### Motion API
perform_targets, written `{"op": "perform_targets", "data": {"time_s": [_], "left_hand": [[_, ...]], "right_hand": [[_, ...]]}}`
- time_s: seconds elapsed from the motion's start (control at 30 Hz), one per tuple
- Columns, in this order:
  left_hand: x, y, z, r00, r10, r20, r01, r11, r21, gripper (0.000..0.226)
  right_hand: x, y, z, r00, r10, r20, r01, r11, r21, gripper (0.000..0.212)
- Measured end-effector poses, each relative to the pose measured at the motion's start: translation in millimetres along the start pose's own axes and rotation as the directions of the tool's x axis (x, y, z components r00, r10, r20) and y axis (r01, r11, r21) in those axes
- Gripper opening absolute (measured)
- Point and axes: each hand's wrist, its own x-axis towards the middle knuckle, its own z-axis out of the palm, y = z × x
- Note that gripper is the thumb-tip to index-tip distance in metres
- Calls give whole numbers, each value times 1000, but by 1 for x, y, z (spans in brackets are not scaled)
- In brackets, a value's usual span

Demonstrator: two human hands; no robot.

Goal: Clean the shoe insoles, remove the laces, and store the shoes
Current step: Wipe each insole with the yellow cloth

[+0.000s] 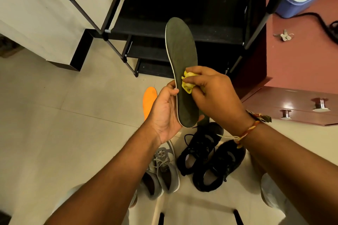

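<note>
I have the insole (181,47) up in front of the rack (210,29), toe end high and heel seated in the left hand (164,113), whose thumb and fingers curl round its left edge. The right hand (215,93) pinches a bunched yellow cloth (187,83) against the insole's middle, wrist bent inward. I count two insoles: this dark one, and an orange insole (149,100) flat on the floor (54,124) behind the left hand. Four shoes stand below the arms: two black shoes (201,148), laced, and two grey shoes (164,166) just left of them. Bare floor opens to the left, and a cabinet (292,60) hems in the right.
</note>
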Motion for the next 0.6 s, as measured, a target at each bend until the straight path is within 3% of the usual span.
{"op": "perform_targets", "data": {"time_s": [0.1, 0.23, 0.4, 0.5, 0.6], "left_hand": [[1, 1, -1, 1000, 17, 23, -16, 997, -70, 43], [4, -2, -2, 1000, -3, 2, 3, 998, -64, 45], [4, -3, -4, 998, -56, -29, 55, 997, -47, 45], [3, -3, -3, 997, -57, -42, 56, 998, -37, 41], [1, -3, -2, 997, -53, -61, 51, 998, -40, 41]], "right_hand": [[-1, -2, 3, 999, -3, 50, 3, 1000, 6, 27], [-1, 3, 9, 998, -8, -58, 10, 999, 42, 20], [0, 2, 3, 994, 55, -92, -47, 995, 93, 45], [1, 5, 5, 993, -26, -115, 25, 1000, -8, 35], [0, 6, 12, 995, -87, -42, 85, 995, -51, 31]]}}
